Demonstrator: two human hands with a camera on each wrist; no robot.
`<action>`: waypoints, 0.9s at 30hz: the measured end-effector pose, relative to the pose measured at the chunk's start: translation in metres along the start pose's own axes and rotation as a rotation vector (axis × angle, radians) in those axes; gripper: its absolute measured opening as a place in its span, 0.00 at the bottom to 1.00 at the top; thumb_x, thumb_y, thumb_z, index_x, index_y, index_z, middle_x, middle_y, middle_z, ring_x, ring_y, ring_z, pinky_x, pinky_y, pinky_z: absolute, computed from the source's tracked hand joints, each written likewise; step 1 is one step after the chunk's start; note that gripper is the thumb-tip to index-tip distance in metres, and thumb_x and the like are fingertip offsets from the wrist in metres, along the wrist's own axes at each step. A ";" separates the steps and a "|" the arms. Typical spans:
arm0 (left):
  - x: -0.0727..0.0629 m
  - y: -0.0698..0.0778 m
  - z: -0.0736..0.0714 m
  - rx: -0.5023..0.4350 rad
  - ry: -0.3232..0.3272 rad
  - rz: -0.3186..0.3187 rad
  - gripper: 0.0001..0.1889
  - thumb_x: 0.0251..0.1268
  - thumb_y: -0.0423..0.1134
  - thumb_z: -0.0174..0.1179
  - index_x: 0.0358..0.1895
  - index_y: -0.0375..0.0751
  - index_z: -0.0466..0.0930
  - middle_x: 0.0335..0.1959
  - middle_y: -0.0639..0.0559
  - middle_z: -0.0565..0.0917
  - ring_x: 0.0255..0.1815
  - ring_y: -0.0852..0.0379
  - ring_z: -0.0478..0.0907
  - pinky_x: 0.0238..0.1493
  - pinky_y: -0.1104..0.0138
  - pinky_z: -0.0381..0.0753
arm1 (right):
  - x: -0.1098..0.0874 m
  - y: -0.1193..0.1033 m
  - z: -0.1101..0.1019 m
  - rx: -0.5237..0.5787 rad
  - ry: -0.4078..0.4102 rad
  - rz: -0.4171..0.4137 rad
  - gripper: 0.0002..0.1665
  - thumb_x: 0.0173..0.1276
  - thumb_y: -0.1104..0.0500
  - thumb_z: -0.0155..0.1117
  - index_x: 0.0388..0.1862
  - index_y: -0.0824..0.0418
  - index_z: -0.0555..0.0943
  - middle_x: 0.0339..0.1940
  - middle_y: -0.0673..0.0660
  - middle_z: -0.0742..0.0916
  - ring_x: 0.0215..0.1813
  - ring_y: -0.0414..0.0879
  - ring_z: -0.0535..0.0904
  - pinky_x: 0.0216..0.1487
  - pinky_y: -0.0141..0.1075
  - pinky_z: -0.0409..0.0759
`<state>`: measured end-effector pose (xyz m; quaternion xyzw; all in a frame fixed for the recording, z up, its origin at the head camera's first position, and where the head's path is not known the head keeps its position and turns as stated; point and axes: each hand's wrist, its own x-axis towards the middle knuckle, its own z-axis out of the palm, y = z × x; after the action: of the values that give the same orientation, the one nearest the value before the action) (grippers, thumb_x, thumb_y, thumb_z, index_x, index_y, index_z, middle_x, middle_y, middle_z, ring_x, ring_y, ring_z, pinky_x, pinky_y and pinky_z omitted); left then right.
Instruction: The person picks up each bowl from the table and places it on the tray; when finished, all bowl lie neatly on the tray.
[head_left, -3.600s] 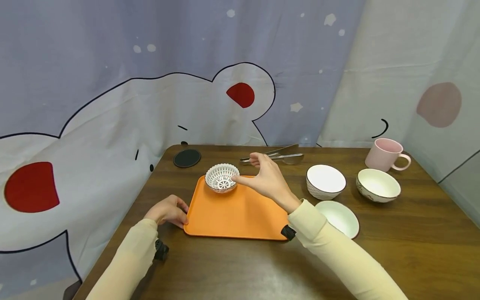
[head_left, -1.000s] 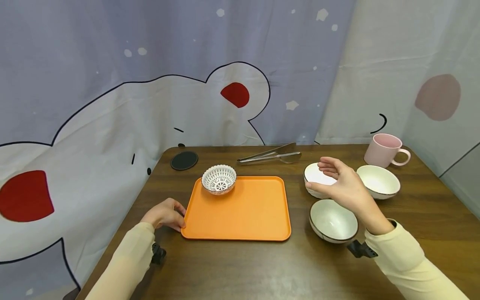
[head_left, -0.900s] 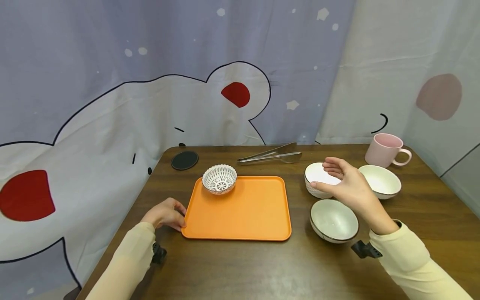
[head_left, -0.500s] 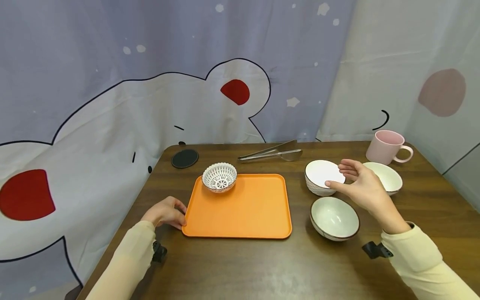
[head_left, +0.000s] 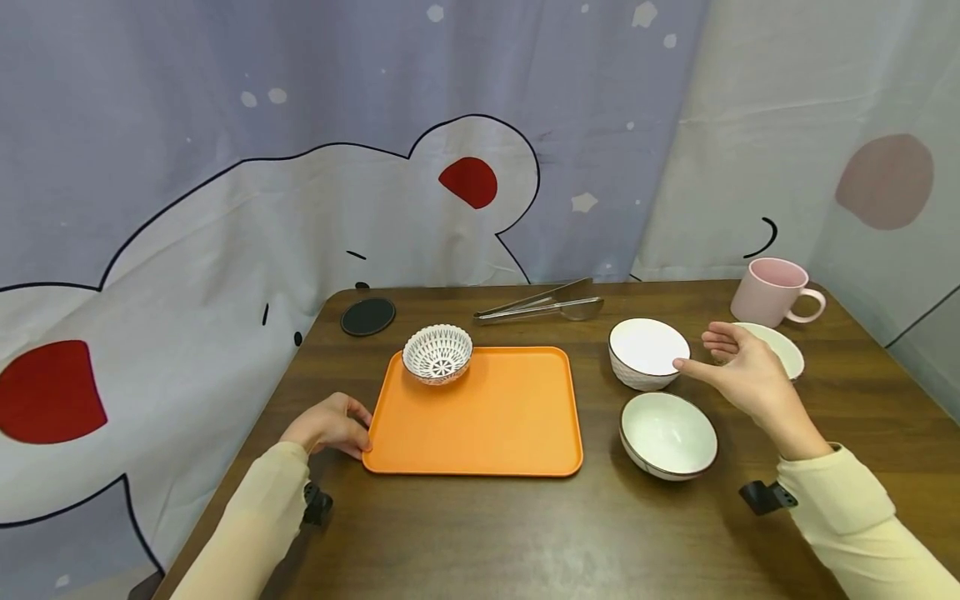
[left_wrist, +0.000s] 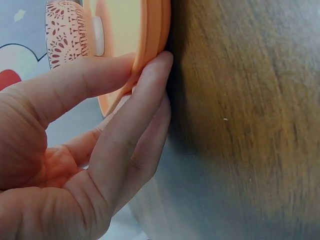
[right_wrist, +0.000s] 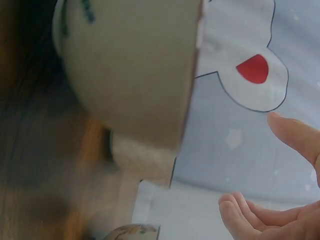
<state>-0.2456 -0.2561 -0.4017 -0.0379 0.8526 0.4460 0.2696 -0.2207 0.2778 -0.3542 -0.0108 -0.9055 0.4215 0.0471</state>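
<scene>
Person with both hands over a brown wooden bench (head_left: 480, 533). The left grip (head_left: 328, 425) is narrowed to a pinch at the near left corner of the orange tray (head_left: 487, 425); the left wrist view shows the rim caught between thumb and fingers. The tray lies on the bench, with a patterned bowl (head_left: 438, 353) upright at its far left corner. The right grip (head_left: 750, 382) is spread wide, thumb well parted from the fingers, and has hold of nothing. It hangs between the white bowl (head_left: 647, 350) and the cream bowl (head_left: 784, 347), the latter partly covered by the hand; in the right wrist view, thumb and fingertips are clear of the bowls. A pale green bowl (head_left: 669, 433) stands right of the tray, just in front of the white bowl. Along the back: a black disc (head_left: 367, 317) at left, metal tongs (head_left: 581, 311) behind the tray, and a pink mug (head_left: 765, 293) at right, its handle pointing right. Backdrop: a printed curtain (head_left: 315, 225).
</scene>
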 end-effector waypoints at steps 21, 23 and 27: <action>0.000 -0.002 0.000 -0.002 0.001 0.001 0.21 0.47 0.18 0.65 0.47 0.20 0.70 0.33 0.38 0.79 0.27 0.54 0.83 0.37 0.61 0.89 | 0.008 0.045 -0.023 -0.220 0.106 0.088 0.64 0.57 0.38 0.71 0.73 0.78 0.51 0.67 0.80 0.66 0.66 0.76 0.61 0.61 0.67 0.65; 0.000 -0.002 0.000 -0.003 0.001 0.003 0.21 0.47 0.18 0.65 0.47 0.20 0.70 0.34 0.38 0.79 0.27 0.54 0.83 0.37 0.60 0.89 | 0.009 0.049 -0.025 -0.230 0.117 0.096 0.65 0.56 0.37 0.71 0.72 0.78 0.51 0.66 0.81 0.66 0.64 0.77 0.62 0.59 0.67 0.66; 0.000 -0.002 -0.001 -0.008 0.002 0.007 0.21 0.47 0.18 0.65 0.48 0.20 0.71 0.35 0.37 0.79 0.27 0.54 0.83 0.37 0.60 0.89 | 0.011 0.060 -0.028 -0.232 0.152 0.100 0.63 0.54 0.39 0.73 0.71 0.78 0.55 0.61 0.82 0.67 0.58 0.74 0.66 0.51 0.63 0.70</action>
<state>-0.2453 -0.2582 -0.4032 -0.0367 0.8511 0.4504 0.2672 -0.2300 0.3388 -0.3812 -0.0931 -0.9404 0.3138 0.0927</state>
